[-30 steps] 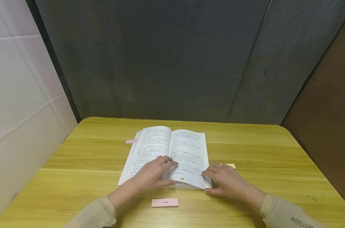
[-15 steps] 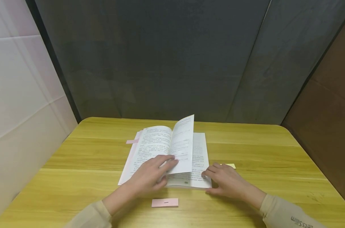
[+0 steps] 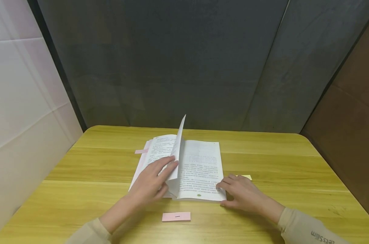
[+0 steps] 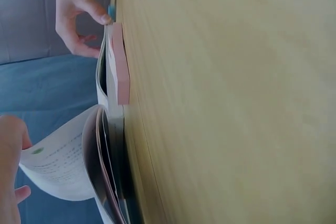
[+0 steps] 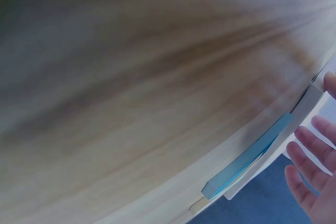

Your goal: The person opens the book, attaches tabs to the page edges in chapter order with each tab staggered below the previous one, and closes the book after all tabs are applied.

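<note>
An open book (image 3: 199,186) lies on the wooden table, with one lifted page (image 3: 179,145) standing nearly upright near its spine. My left hand (image 3: 152,178) is on the page's left side and pinches it near the lower outer corner; exactly where the thumb meets the paper is hidden. In the left wrist view, the page (image 4: 60,169) curves toward the fingers. My right hand (image 3: 240,191) rests on the book's lower right corner, its thumb by the edge. The right wrist view shows this hand (image 5: 315,166) with its fingers loosely spread.
A pink sticky-note pad (image 3: 176,217) with a short dark mark lies in front of the book. A pink tab (image 3: 141,151) sticks out at the left. Beyond the right hand shows a yellow slip (image 3: 247,177); a teal-edged pad (image 5: 247,158) lies beside the book.
The page has risen off the right half of the book and swung left to nearly upright. My left hand has moved left with it, while the right hand has stayed at the corner.
</note>
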A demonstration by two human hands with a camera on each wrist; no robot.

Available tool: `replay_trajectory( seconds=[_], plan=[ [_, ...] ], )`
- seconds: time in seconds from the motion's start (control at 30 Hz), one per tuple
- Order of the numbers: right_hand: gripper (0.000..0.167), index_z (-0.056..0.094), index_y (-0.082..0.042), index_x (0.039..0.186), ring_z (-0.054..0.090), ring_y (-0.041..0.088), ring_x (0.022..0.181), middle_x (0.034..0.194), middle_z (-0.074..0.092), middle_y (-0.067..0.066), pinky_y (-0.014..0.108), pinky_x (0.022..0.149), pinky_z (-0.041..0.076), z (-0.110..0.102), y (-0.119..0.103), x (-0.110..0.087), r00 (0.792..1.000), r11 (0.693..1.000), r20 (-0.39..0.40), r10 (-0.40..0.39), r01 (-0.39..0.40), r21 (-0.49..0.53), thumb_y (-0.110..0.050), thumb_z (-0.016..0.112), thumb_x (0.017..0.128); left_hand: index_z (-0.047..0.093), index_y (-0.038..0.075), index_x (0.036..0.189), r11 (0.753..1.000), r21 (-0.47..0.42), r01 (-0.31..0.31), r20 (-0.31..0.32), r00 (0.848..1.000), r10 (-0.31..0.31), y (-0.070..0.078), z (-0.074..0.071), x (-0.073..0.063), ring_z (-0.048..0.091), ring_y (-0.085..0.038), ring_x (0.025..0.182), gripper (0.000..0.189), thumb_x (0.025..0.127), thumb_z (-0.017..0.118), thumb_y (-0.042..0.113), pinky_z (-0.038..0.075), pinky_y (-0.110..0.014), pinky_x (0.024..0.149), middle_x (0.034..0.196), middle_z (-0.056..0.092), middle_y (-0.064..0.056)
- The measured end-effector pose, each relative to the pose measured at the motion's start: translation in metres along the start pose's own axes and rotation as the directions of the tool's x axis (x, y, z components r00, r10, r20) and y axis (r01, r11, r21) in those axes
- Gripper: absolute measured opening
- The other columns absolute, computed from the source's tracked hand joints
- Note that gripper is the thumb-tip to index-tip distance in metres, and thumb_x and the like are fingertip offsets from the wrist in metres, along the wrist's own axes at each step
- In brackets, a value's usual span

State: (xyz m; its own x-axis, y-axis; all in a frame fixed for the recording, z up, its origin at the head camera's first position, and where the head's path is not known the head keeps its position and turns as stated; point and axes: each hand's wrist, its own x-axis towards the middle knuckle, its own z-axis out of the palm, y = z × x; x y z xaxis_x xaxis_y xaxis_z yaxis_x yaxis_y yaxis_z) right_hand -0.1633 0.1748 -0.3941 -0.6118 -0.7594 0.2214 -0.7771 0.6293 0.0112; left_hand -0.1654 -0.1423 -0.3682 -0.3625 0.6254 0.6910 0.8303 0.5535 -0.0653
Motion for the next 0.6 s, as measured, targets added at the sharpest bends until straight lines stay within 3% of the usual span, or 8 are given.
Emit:
replay_trajectory(
  seconds=[0.4,0.6],
  plan=[
    [0.044,0.06,-0.016,0.106,0.05,0.016,0.098,0.101,0.056,-0.004,0.039,0.077,0.043,0.0,0.001,-0.001,1.0,1.0,0.005,0.006,-0.006,-0.001,-0.046,0.064,0.074,0.04,0.001,0.129,0.998,0.045,0.047,-0.011,0.999,-0.047,-0.011,-0.009,-0.012,0.037,-0.032,0.116,0.064,0.065,0.039,0.005,0.034,-0.043,0.086,0.13,0.038,-0.018],
    [0.043,0.06,-0.016,0.105,0.05,0.015,0.096,0.1,0.056,-0.005,0.038,0.076,0.043,0.0,0.001,-0.001,1.0,1.0,0.001,0.003,-0.003,-0.008,-0.046,0.064,0.074,0.033,0.004,0.134,0.984,0.134,0.119,0.045,0.991,-0.126,-0.013,-0.014,-0.019,0.034,-0.032,0.117,0.074,0.065,0.06,0.011,0.034,-0.047,0.084,0.136,0.03,-0.015]
  ],
)
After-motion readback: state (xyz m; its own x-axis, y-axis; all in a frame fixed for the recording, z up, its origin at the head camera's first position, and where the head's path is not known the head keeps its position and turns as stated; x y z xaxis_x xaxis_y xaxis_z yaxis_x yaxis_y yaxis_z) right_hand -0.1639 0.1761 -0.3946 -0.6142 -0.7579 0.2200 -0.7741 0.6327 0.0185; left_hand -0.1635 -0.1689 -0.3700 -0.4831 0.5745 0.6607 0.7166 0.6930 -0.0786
